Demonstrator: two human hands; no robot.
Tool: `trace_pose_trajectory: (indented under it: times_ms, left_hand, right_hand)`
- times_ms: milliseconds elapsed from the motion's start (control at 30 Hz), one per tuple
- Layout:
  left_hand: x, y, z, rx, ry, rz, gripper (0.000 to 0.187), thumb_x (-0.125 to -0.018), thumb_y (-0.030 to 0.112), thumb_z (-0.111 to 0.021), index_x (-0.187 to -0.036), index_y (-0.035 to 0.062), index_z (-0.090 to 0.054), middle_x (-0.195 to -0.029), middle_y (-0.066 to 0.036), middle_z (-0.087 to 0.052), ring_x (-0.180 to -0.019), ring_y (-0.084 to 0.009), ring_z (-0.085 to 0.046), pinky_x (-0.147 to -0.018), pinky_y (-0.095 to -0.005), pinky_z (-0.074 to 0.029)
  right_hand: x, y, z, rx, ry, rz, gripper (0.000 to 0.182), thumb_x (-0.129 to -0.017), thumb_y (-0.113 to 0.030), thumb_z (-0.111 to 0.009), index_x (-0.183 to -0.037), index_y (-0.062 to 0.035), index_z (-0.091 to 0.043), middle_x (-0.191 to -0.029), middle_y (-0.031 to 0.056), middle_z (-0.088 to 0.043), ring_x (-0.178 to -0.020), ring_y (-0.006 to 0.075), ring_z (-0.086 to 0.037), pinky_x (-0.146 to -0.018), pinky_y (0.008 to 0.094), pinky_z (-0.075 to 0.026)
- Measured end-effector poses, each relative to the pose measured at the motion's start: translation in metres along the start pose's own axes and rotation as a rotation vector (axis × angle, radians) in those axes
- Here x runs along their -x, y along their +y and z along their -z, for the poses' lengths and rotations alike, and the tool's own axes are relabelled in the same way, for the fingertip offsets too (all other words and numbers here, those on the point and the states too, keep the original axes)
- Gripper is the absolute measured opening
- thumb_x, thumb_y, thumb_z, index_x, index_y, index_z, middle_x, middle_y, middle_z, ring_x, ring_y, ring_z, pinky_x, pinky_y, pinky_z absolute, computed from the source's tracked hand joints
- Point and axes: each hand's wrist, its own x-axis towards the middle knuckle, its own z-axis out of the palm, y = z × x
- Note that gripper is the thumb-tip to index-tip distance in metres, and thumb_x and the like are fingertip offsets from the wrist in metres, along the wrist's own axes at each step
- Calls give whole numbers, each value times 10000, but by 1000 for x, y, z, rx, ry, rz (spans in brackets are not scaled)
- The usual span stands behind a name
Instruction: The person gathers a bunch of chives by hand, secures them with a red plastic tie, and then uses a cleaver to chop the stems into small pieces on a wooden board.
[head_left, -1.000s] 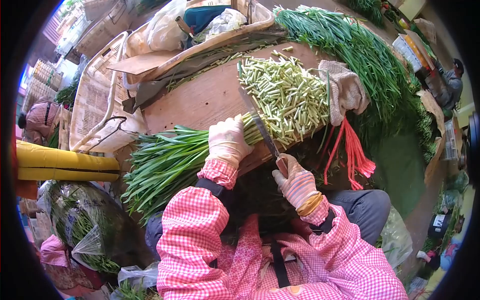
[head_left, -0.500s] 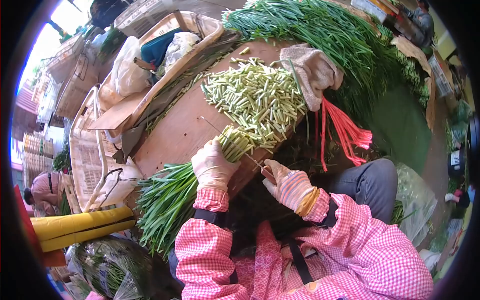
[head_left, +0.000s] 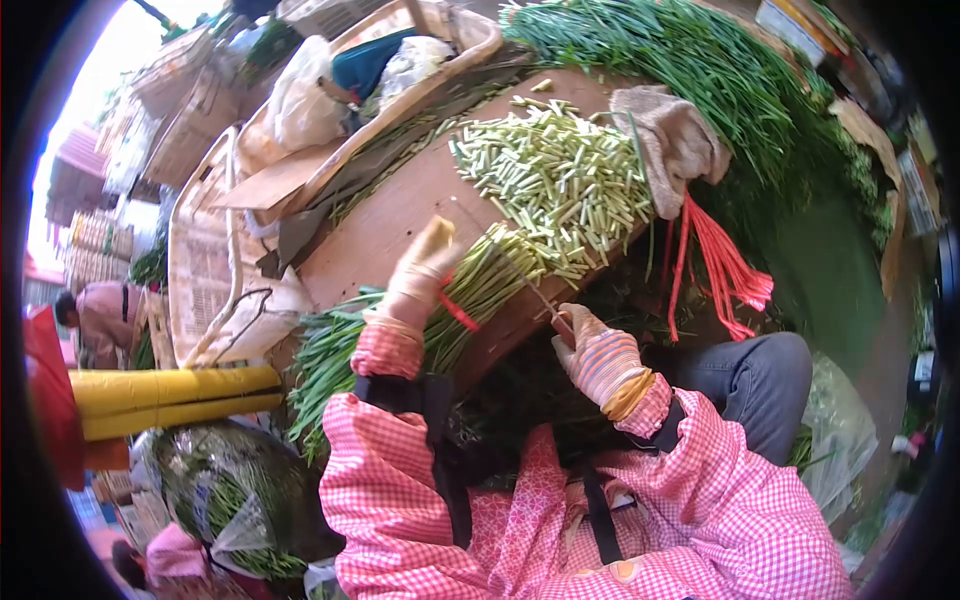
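A bundle of green garlic chives point(head_left: 470, 300) lies across the board, bound with a red tie point(head_left: 459, 312). Its pale cut ends point towards a heap of short cut stem pieces point(head_left: 560, 185). My left hand point(head_left: 422, 265), in a pale glove, is raised at the bundle's far side, off the stems, with its fingers stretched out. In my right hand point(head_left: 603, 355), which wears a striped glove, is the handle of a long thin knife point(head_left: 530, 285). The blade lies across the cut end of the bundle.
Long green chives point(head_left: 670, 70) are piled at the back right. A grey cloth point(head_left: 672, 145) and red ties point(head_left: 720, 270) hang at the board's right edge. Crates point(head_left: 205, 250) with bags stand left, near a yellow roll point(head_left: 180, 395). Another person point(head_left: 105, 310) bends at far left.
My left hand has let go of the stems and lifted away, uncovering the red tie. The knife stays in my right hand. The whole view has shifted slightly.
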Motion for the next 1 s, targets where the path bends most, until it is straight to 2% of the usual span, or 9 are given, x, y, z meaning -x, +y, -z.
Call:
trace_pose_trajectory:
  times_ms: [133, 333, 467, 533, 633, 733, 867, 933, 1000]
  left_hand:
    - [21, 19, 35, 627, 104, 113, 263, -852, 108, -614, -1104, 66, -554, -1156, -148, -581, -1135, -290, -519, -935, -417, -440]
    - [49, 32, 66, 638, 295, -13, 247, -865, 138, -605, -1094, 64, -552, -1154, -153, -583, -1126, -314, -523, -936, -431, -443]
    - [51, 33, 21, -767, 192, -447, 624, -733, 323, -744, -1220, 39, -478, -1248, -171, -511, -1189, -340, -460, -994, -453, -372]
    - [48, 35, -17, -1318, 78, -437, 942, -592, 440, -804, -1319, 37, -361, -1332, -171, -425, -1248, -345, -390, -1033, -476, -299]
    - [37, 38, -54, -1508, -108, 56, 1106, -495, 499, -814, -1363, 67, -281, -1314, -139, -436, -1170, -318, -466, -967, -414, -367]
    - [33, 37, -57, -1554, -124, 124, 1075, -495, 494, -811, -1347, 74, -306, -1247, -123, -473, -1078, -292, -523, -890, -408, -404]
    - [32, 18, -54, -1528, 3, -4, 917, -492, 432, -810, -1253, 81, -436, -1089, -94, -572, -966, -281, -581, -814, -406, -433]
    - [32, 12, -52, -1437, 87, -145, 567, -508, 281, -794, -988, 117, -540, -907, -86, -615, -864, -270, -615, -767, -426, -443]
    - [29, 4, -50, -1452, 115, -163, 447, -568, 215, -719, -969, 111, -550, -880, -93, -624, -856, -274, -618, -765, -418, -433]
  right_hand:
    - [-3, -2, 1, 11, -26, -29, 401, -810, -233, -638, -1146, -90, -472, -981, 129, -642, -885, 318, -622, -750, 380, -489]
    - [-5, -7, 12, -11, -91, -73, 407, -811, -248, -635, -1156, -89, -487, -970, 126, -647, -898, 316, -619, -772, 381, -476]
    - [-5, -6, 9, 1, -77, -87, 406, -813, -247, -632, -1156, -86, -484, -970, 126, -648, -903, 308, -620, -779, 376, -475]
    - [-5, -9, 10, 30, -76, -77, 408, -814, -249, -632, -1157, -85, -484, -965, 124, -650, -903, 294, -625, -782, 370, -477]
    - [-5, -5, 9, 9, -66, -49, 367, -834, -299, -584, -1132, -107, -489, -992, 156, -643, -900, 330, -621, -775, 406, -481]
    - [-8, -2, 10, -79, -143, -121, 369, -835, -299, -585, -1126, -96, -484, -986, 154, -646, -903, 332, -619, -781, 404, -478]
    - [-6, -10, 16, -31, -124, -91, 396, -832, -297, -597, -1128, -62, -477, -977, 144, -652, -913, 317, -626, -779, 396, -483]
    - [-8, -3, 16, -43, -85, 9, 402, -819, -253, -615, -1128, -41, -470, -972, 141, -656, -902, 303, -637, -774, 377, -491]
    - [-17, 19, 3, -175, -162, -83, 408, -823, -242, -609, -1141, -37, -458, -952, 148, -654, -860, 313, -643, -734, 389, -500]
